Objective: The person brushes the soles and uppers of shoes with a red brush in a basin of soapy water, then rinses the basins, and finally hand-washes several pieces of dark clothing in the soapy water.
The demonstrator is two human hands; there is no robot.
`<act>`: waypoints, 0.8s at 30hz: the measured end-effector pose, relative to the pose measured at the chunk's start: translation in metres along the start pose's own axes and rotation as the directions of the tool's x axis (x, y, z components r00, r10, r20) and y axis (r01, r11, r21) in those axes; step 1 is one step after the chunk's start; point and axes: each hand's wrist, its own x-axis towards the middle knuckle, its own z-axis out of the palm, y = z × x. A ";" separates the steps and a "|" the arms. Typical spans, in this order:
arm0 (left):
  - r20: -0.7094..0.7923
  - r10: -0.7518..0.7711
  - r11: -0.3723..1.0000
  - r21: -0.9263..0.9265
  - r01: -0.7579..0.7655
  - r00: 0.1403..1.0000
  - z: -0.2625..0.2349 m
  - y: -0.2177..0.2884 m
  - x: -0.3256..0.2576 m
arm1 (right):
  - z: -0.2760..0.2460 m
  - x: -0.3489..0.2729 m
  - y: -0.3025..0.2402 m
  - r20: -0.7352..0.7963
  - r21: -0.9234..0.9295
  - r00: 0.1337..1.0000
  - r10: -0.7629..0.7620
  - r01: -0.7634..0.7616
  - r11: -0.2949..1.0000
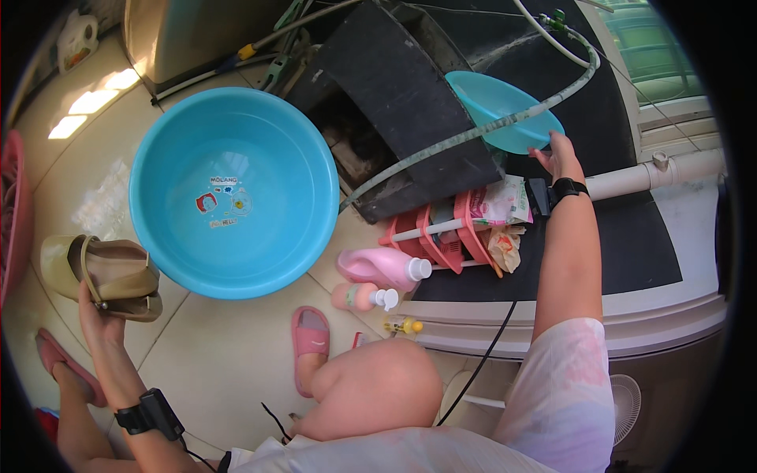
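Observation:
My left hand (pixel 101 325) is closed around a pair of olive-green strap shoes (pixel 59 268), held together over the tiled floor. Just right of them a large blue basin (pixel 236 260) stands on the floor, with colourful stickers on its bottom and no object inside. Out to the far right, the fingers of my right hand (pixel 563 158) grip the near rim of a smaller turquoise basin (pixel 493 98). That basin is tilted beside a black box-like stand, and a hose crosses in front of it.
The grey hose (pixel 473 135) arches over the black stand (pixel 386 87). A pink rack (pixel 438 236) stands below it. Near my knee are a pink detergent jug (pixel 378 266), a pump bottle (pixel 359 297) and a small yellow bottle (pixel 400 324). A red tub (pixel 14 213) edges the left.

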 end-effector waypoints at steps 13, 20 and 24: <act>-0.032 0.004 0.996 0.094 -0.001 0.999 0.013 -0.005 -0.017 | -0.006 0.026 0.045 0.276 0.563 0.910 0.311 -0.415 0.715; 0.012 -0.002 0.995 0.101 0.000 1.000 0.014 -0.009 -0.015 | -0.037 0.049 0.072 0.312 0.675 0.933 0.181 -0.351 0.648; -0.013 -0.030 0.996 0.081 0.031 0.999 0.009 -0.004 -0.011 | -0.038 0.027 0.056 0.355 0.641 0.918 0.178 -0.378 0.668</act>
